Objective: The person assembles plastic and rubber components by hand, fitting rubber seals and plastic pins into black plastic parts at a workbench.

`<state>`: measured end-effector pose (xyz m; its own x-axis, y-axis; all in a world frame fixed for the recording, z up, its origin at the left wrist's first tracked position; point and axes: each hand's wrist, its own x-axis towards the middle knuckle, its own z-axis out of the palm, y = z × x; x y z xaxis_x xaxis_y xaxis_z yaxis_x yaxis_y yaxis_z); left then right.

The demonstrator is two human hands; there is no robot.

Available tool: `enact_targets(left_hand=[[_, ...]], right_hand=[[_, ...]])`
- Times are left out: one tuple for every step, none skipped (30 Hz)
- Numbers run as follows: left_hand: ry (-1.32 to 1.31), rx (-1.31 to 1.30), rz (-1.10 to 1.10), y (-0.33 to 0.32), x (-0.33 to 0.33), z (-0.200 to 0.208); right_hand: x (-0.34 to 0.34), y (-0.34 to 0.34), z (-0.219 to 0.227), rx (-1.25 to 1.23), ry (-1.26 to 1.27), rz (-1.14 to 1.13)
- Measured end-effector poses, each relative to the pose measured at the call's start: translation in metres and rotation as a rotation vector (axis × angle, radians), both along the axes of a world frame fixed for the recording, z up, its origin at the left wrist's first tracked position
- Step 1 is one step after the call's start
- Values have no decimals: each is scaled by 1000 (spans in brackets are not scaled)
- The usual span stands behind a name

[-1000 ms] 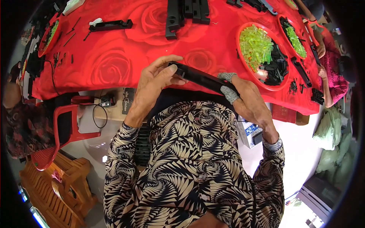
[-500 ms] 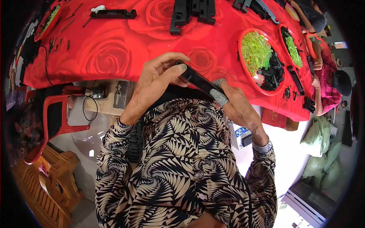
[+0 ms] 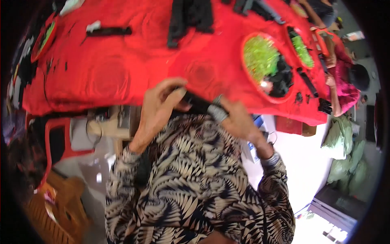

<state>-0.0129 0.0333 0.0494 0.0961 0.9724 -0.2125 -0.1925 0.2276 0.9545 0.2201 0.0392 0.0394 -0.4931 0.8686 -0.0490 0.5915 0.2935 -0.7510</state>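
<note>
A long black plastic part (image 3: 198, 103) is held between my two hands, just off the table's near edge and above my lap. My left hand (image 3: 157, 105) grips its left end, thumb on top and fingers around the far side. At the other end, my right hand (image 3: 240, 121) pinches it between thumb and forefinger, which wear grey cloth finger covers. Motion blurs the picture, so small details of the part cannot be made out.
On the red rose-patterned tablecloth (image 3: 134, 77) sits a red bowl (image 3: 245, 61) of yellow-green clear pieces and black pieces. More black parts (image 3: 189, 20) lie at the back. A second bowl (image 3: 310, 65) stands at right, near another person's arm (image 3: 333, 95). A red chair (image 3: 48, 150) is at left.
The view has shifted, so the table things appear lower and further left. Both hands still hold the black part, which now lies slightly flatter in the picture.
</note>
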Motion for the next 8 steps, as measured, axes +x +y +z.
enact_targets(left_hand=[[17,-17,-2,2,2,-2],[5,1,18,-1,2,-4],[-6,13,28,-3,2,-7],[3,17,27,-5,0,-5],[11,16,21,-5,0,-5],[23,54,15,-9,-2,-5],[35,86,7,-11,-2,-6],[20,112,-2,-12,0,-6]], right_hand=[[-2,1,-6,-41,65,-19],[-1,1,-13,-23,28,-1],[0,-1,-16,-12,-7,6],[-3,-2,-11,-14,-62,5],[-5,-4,-9,-23,-117,-3],[-7,-7,-4,-44,-81,-4],[-9,-9,1,-72,-44,-7],[-6,-5,7,-40,-43,-25]])
